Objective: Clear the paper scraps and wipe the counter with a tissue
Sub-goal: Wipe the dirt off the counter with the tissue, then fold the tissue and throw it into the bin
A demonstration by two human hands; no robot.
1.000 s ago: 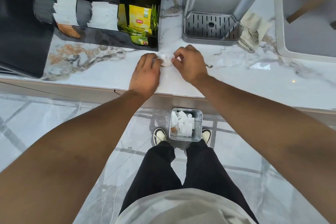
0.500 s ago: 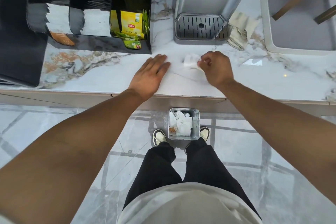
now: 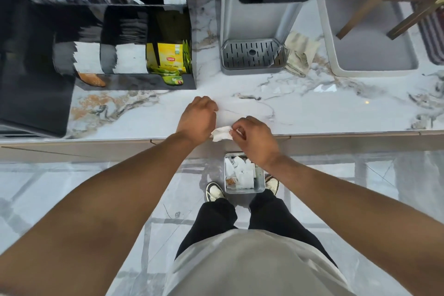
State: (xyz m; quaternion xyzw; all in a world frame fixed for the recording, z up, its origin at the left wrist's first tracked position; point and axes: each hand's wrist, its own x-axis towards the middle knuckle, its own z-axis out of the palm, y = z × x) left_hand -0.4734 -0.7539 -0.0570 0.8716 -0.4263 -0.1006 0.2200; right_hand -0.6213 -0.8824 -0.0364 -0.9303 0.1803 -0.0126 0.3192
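Note:
A crumpled white tissue sits at the front edge of the marble counter, pinched in the fingers of my right hand. My left hand rests on the counter just left of the tissue, fingers curled under, and I cannot tell whether it touches the tissue. On the floor below the counter edge, between my shoes, stands a small clear bin with several white paper scraps inside.
A black organizer with tea bags and packets stands at the back left. A grey water dispenser with a drip tray is behind centre, a crumpled cloth beside it. A grey tray sits at the back right.
My right hand has drawn the tissue from mid-counter back to the front edge. My left hand has curled its fingers and shifted right, close to the tissue.

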